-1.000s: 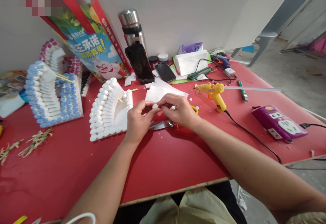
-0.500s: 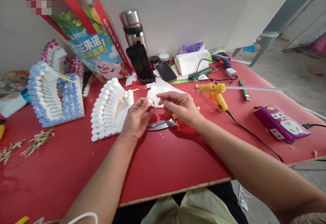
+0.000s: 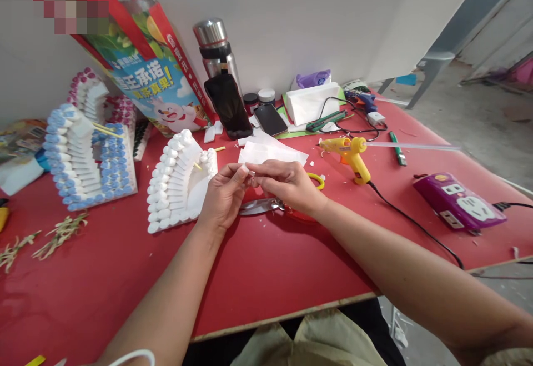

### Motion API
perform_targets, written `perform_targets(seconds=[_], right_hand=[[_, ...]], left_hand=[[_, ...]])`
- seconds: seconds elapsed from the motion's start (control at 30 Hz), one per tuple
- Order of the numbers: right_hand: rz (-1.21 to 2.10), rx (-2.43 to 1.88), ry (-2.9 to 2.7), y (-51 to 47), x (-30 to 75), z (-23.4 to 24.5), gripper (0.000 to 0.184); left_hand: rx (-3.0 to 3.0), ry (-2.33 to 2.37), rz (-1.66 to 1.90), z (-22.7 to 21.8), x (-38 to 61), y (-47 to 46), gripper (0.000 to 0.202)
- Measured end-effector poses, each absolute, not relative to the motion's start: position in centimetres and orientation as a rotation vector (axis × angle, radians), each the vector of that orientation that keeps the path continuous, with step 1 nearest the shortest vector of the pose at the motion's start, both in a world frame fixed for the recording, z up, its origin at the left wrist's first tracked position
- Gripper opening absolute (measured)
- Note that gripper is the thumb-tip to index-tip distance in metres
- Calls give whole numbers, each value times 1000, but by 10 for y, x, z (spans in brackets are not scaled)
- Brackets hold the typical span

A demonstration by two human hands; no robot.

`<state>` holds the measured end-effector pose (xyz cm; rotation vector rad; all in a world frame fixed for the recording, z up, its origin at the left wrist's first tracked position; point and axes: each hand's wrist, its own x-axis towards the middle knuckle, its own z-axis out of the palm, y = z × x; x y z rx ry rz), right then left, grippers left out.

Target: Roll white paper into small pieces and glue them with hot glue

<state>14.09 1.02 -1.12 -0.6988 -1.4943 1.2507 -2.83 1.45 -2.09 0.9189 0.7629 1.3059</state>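
Over the middle of the red table (image 3: 258,277) my left hand (image 3: 225,196) and my right hand (image 3: 287,184) meet, fingertips pinched together on a small white foam piece (image 3: 242,170). Just left of them stands a white foam craft model (image 3: 180,180) with rounded ends. Scissors (image 3: 266,206) with yellow and red handles lie under my right hand. White foam sheets (image 3: 270,150) lie just beyond my fingers.
A yellow glue gun (image 3: 352,155) with a clear stick stands to the right, its cord running to a purple power strip (image 3: 458,202). Blue and pink foam models (image 3: 87,155), a printed bag (image 3: 154,85), a flask (image 3: 216,49), phones (image 3: 250,113) and a tissue box (image 3: 312,102) line the back.
My right fingers drew apart from the left hand's piece half a second ago and have come back to pinch it with the left. The view shifted slightly.
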Motion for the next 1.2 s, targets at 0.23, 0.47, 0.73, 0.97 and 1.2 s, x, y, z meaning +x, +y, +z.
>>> perform_targets(seconds=[0.23, 0.47, 0.73, 0.97, 1.2], right_hand=[[1540, -640, -1195, 13, 146, -4, 40], [1602, -671, -1159, 12, 146, -7, 35], [1479, -789, -1151, 16, 142, -8, 27], [1432, -810, -1105, 19, 142, -11, 16], [1105, -1147, -1583, 15, 149, 2, 32]], left_hand=[[848, 642, 1235, -20, -28, 15, 19], [812, 699, 1289, -22, -31, 16, 13], [857, 780, 1290, -19, -30, 14, 18], [845, 814, 1292, -17, -28, 15, 21], [807, 840, 1282, -17, -26, 16, 26]])
